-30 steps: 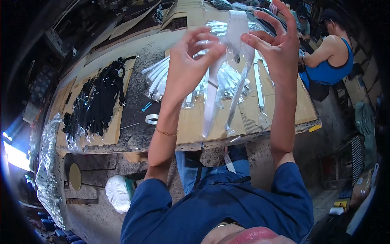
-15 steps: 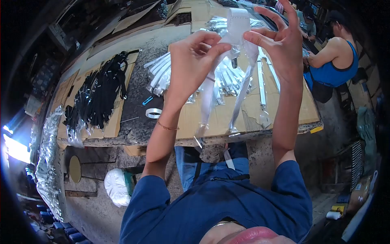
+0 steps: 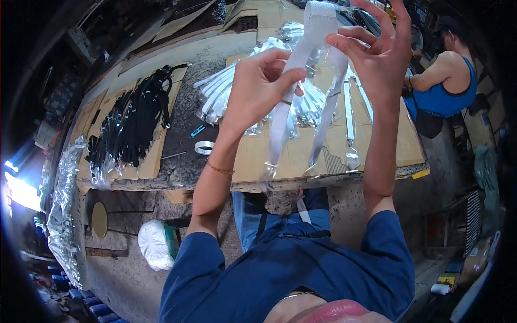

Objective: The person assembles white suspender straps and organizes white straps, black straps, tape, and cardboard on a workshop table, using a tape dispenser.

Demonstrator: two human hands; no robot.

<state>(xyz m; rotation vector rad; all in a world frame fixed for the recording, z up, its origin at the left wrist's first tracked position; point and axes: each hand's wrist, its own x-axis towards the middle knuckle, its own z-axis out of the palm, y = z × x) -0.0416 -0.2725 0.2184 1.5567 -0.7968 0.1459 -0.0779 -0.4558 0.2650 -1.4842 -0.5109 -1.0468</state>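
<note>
Since the last frame, your left hand (image 3: 259, 78) has dropped lower along the white strap (image 3: 320, 29), whose looped top has risen a bit. Left thumb and fingers pinch one tail; your right hand (image 3: 379, 63) pinches near the loop, other fingers spread. Strap hangs in plastic above the table's cardboard (image 3: 247, 168). Beyond: tape roll (image 3: 204, 152), blue tool (image 3: 197, 131), black straps (image 3: 137, 126) left, white-strap pile (image 3: 215, 97) behind your hands; farther right, a co-worker (image 3: 444, 101) in blue.
</note>
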